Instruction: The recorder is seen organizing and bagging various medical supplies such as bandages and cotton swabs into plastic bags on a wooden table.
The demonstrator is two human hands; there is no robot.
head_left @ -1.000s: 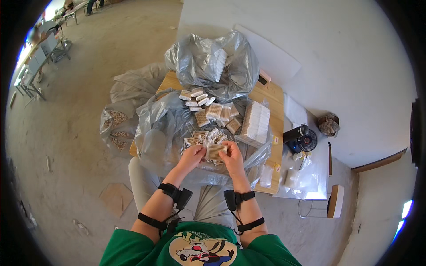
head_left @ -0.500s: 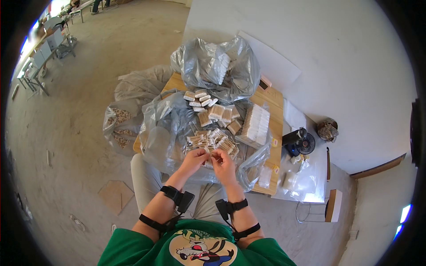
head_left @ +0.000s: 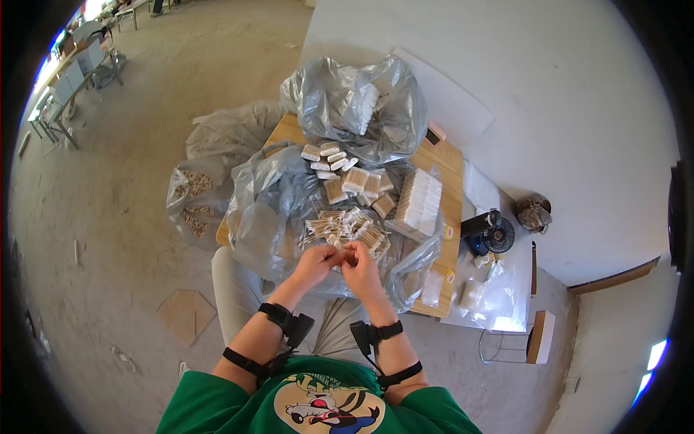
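My left hand [head_left: 316, 265] and my right hand [head_left: 360, 269] meet at the near edge of a loose pile of cotton swabs [head_left: 367, 233]. Fingers of both are closed in a pinch around a few cotton swabs [head_left: 333, 240], whose white tips show just beyond the fingertips; the rest is hidden by the fingers. Behind the pile lie flat packs of swabs [head_left: 355, 180] and a small heap of more packs [head_left: 330, 153]. A stacked block of white wrapped packs [head_left: 417, 202] stands to the right. All this rests on a grey plastic sheet [head_left: 254, 224].
A wooden table [head_left: 450, 177] carries the sheet and a big grey plastic bag [head_left: 311, 94] at the back. Clear bags of swab-coloured pieces [head_left: 195, 184] sit on the left. To the right are a small black fan [head_left: 498, 236] and a white-topped stool [head_left: 541, 337].
My right fingers have shifted slightly left and up, closer against the left fingertips. White swab tips now show just beyond the fingers. The view has moved a little.
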